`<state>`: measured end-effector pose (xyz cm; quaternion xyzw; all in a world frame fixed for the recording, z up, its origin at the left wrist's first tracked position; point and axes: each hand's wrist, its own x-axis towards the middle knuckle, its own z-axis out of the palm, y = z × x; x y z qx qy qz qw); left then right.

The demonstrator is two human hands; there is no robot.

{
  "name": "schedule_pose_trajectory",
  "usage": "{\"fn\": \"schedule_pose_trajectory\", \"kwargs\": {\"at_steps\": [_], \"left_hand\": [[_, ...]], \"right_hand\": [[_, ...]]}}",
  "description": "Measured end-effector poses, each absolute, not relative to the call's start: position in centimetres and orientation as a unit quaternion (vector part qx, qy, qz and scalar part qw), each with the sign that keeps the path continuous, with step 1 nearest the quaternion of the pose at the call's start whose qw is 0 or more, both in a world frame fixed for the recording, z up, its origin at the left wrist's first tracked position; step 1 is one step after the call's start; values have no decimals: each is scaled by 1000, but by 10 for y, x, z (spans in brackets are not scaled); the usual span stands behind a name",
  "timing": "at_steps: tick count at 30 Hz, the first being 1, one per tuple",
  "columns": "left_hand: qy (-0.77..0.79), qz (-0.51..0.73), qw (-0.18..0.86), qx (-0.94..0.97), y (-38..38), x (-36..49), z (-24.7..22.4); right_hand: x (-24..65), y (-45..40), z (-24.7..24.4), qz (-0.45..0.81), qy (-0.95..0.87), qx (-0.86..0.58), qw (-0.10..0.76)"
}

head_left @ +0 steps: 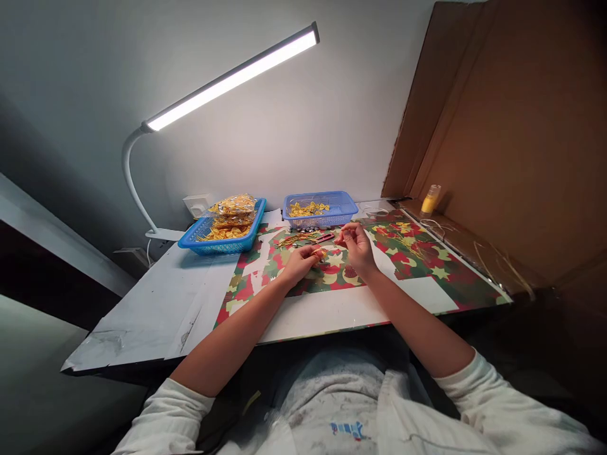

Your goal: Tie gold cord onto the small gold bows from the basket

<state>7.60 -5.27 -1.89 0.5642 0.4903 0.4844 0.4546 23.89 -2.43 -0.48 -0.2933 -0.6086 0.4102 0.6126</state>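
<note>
My left hand (300, 262) is closed in a pinch over the patterned sheet (332, 278). At its fingertips is a small yellow-orange piece (321, 254), too small to make out fully. A short way to the right, my right hand (359, 249) is raised a little, thumb and fingers pressed together; whatever they hold is too fine to see. Just beyond the hands lie a bunch of thin gold strands (293, 240), a slim reddish tool (325, 238) and several small dark round pieces (310, 229).
A blue basket (190, 243) with yellow bow-like pieces and a plastic bag stands left, under a lit lamp (232, 79). A violet-blue basket (348, 218) with gold pieces stands at the wall. More gold strands (410, 243) lie right, near a yellow bottle (430, 201) and cardboard (497, 126).
</note>
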Motion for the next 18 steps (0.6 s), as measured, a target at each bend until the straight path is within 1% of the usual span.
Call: {"fn": "schedule_pose_trajectory", "kwargs": {"at_steps": [4,10,18], "left_hand": [[516,442,430,594,-54,75,-17],[549,391,342,655,-56,77,-17],[552,364,301,687,-59,80,-11]], "right_hand": [[237,-23,-6,445,-602,-293,594],[231,-28,-6,512,-581,-250,582],[232,-30,-8,509,-602,-232,570]]}}
